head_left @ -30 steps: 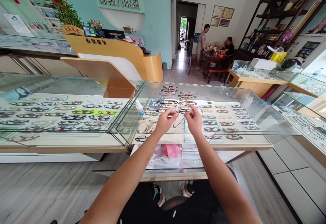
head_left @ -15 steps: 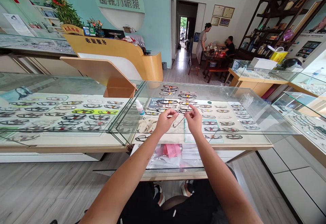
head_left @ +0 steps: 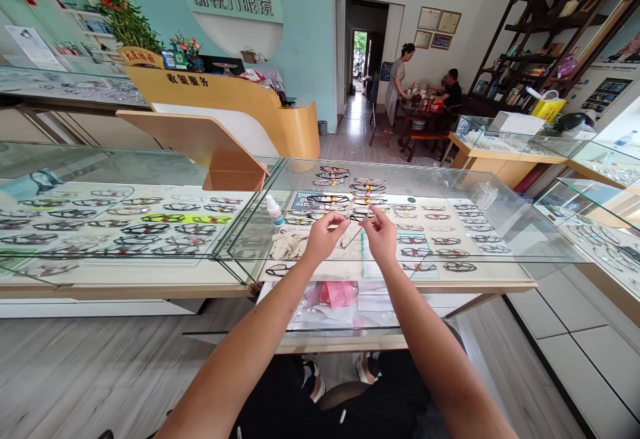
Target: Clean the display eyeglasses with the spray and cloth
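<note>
Over the glass display case my left hand [head_left: 325, 236] is closed, thumb and fingertips pinching one side of a pair of eyeglasses [head_left: 352, 237]. My right hand [head_left: 381, 234] is closed too, with its fingertips on the other side of the same eyeglasses. A thin temple arm slants down between the hands; fingers and the frames behind hide much of the rest. To the left of my left hand stands a white spray bottle [head_left: 275, 210] with a blue and red label. A beige crumpled cloth [head_left: 286, 246] lies near my left wrist.
The glass display case [head_left: 495, 272] holds rows of eyeglass frames [head_left: 415, 252]. Another glass case [head_left: 115, 269] adjoins it on the left, with a slanted brown board [head_left: 200, 139] on top. Two people [head_left: 399, 82] are at a dark table in the back.
My right hand's fingertips have shifted slightly on the eyeglasses, and the top of the frame shows less between the hands. Both hands stay in nearly the same place.
</note>
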{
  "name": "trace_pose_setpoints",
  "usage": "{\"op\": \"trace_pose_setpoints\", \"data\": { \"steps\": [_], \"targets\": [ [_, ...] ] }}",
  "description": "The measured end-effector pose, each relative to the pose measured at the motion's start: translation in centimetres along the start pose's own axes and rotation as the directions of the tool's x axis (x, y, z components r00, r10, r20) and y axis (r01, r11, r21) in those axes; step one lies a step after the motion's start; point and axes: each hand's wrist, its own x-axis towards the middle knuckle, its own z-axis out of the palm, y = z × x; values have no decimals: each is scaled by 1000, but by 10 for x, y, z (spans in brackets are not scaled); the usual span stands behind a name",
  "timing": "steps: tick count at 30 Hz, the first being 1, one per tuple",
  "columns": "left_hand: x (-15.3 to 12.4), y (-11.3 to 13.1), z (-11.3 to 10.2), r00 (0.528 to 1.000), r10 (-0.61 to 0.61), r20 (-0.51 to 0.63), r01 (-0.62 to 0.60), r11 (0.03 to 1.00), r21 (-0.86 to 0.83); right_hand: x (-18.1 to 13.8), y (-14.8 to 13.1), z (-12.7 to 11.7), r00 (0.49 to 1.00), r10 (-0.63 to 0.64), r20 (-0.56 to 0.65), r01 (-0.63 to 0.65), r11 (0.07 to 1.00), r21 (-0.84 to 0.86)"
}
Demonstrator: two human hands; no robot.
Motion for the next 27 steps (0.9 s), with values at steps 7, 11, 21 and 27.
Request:
{"op": "trace_pose_setpoints", "data": {
  "steps": [7,11,21,27],
  "targets": [
    [0,3,1,1000,-9,-27,8,999,-33,-1,-5,-2,999,-35,-38,34,999,-16],
    [5,-1,-2,993,-36,-111,23,992,-124,1,-5,-5,997,-2,-72,1,1000,-16],
    [17,-13,-16,922,-144,-360,46,962,-268,1,-3,-6,999,25,-46,-32,986,-165],
    [15,-11,-10,974,-4,-226,-32,987,-156,-4,-5,-4,902,-429,48,402,795,-455]
  ]
}}
